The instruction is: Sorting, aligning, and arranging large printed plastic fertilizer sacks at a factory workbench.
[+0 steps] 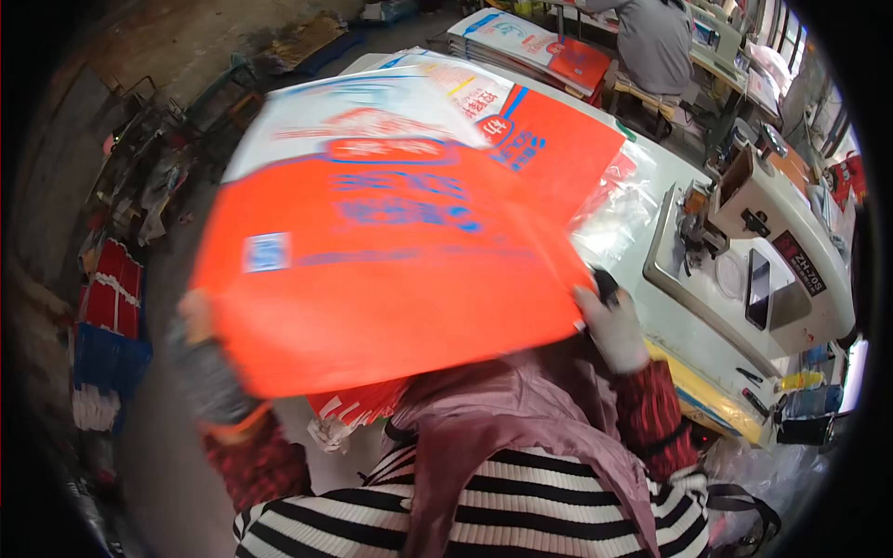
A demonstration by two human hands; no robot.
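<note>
A large flat printed sack [409,316], orange-red with a white far end and blue print, is held up in front of me and slightly blurred. My left hand [206,358], in a dark grey glove, grips its left edge near the front corner. At the right front corner, my right hand [611,325] in a pale glove pinches the edge, with something black by the fingers. Beyond it, a similar orange and white sack [567,153] lies on the white table [684,172]. The held sack covers part of that one.
To the right stands a pale sewing machine [791,251] with a dark phone [758,288] on it. A stack of sacks [530,56] lies at the far side, near a seated person in grey [654,46]. Red and blue bundles [112,316] stand on the left floor.
</note>
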